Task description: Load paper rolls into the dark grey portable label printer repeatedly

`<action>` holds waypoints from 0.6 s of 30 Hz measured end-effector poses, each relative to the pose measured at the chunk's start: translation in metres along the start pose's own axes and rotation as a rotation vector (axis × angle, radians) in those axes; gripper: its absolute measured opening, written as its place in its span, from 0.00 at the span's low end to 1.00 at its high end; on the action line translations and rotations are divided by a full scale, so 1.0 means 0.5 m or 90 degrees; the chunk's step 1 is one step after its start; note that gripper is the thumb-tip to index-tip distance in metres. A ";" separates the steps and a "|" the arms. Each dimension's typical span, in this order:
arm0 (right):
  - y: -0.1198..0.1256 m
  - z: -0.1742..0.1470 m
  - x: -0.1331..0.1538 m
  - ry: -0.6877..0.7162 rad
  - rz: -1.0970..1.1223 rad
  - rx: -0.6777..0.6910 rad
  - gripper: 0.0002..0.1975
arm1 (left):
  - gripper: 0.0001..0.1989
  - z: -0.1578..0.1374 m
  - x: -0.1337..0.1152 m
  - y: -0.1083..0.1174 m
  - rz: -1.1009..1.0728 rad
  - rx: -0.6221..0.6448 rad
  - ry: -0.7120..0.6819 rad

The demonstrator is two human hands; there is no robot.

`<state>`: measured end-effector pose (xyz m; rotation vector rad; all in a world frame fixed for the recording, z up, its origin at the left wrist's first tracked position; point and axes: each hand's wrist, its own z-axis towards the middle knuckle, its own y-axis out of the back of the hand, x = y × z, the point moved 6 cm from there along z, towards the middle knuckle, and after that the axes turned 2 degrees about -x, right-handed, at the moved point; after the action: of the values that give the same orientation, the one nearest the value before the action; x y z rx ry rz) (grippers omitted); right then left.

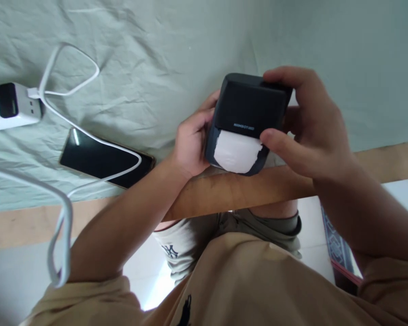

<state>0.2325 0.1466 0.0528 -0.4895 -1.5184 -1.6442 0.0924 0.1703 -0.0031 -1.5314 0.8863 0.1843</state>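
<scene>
One handheld device, black, of boxy outline with rounded corners, held tilted in the air above the near edge of the table, between the wearer's two hands. Its upper face is a smooth dark panel, matt to the eye, with small pale lettering along the lower border that reads as NIIMBOT; below that, one white patch, paper-like, slightly glossy, bulging a little, ragged down its sides. One left hand, bare, fingers bent and clamped on the device's left side. One right hand, bare, curled on the right side: forefinger along the top corner, thumb pressed on the front beside the white patch's upper corner. One phone, flat, black glassy face, thin gold-toned rim, lying near the left forearm. One white cable, smooth and round, looped across the phone. One white block, plastic-looking, with a dark glossy window and port slots, the cable plugged in. One cloth, pale green, creased at left. One table edge, brown wood, bare, straight.
</scene>
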 end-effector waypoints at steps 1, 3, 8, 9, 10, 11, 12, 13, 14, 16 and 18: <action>0.001 0.001 0.004 0.013 -0.007 0.003 0.32 | 0.13 -0.002 0.000 -0.003 -0.007 0.002 0.003; 0.005 0.007 0.011 0.027 -0.018 -0.009 0.32 | 0.13 -0.005 0.001 -0.008 -0.013 0.004 0.004; 0.056 0.031 0.035 0.028 -0.043 -0.274 0.15 | 0.13 -0.009 0.005 -0.016 0.039 0.038 0.011; 0.065 0.033 0.040 0.034 -0.035 -0.326 0.09 | 0.10 -0.010 0.005 -0.016 0.066 0.042 0.009; 0.072 0.036 0.044 0.040 -0.020 -0.364 0.05 | 0.09 -0.010 0.005 -0.015 0.092 0.036 0.002; 0.076 0.038 0.045 0.039 -0.010 -0.385 0.04 | 0.10 -0.010 0.004 -0.014 0.114 0.027 -0.001; 0.078 0.038 0.046 0.038 -0.016 -0.394 0.05 | 0.10 -0.010 0.004 -0.012 0.128 0.018 0.002; 0.075 0.040 0.048 0.042 -0.061 -0.373 0.06 | 0.10 -0.011 0.004 -0.012 0.135 0.013 0.003; 0.068 0.043 0.051 0.049 -0.135 -0.326 0.07 | 0.10 -0.011 0.004 -0.013 0.135 0.011 0.000; 0.044 0.047 0.052 0.056 -0.297 -0.189 0.09 | 0.10 -0.012 0.003 -0.017 0.131 0.015 -0.004; 0.020 0.050 0.044 0.040 -0.413 -0.051 0.12 | 0.09 -0.014 0.002 -0.018 0.139 0.008 -0.008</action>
<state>0.2213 0.1643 0.0804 0.0331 -1.6701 -2.1882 0.0962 0.1627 0.0047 -1.4186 1.0417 0.3455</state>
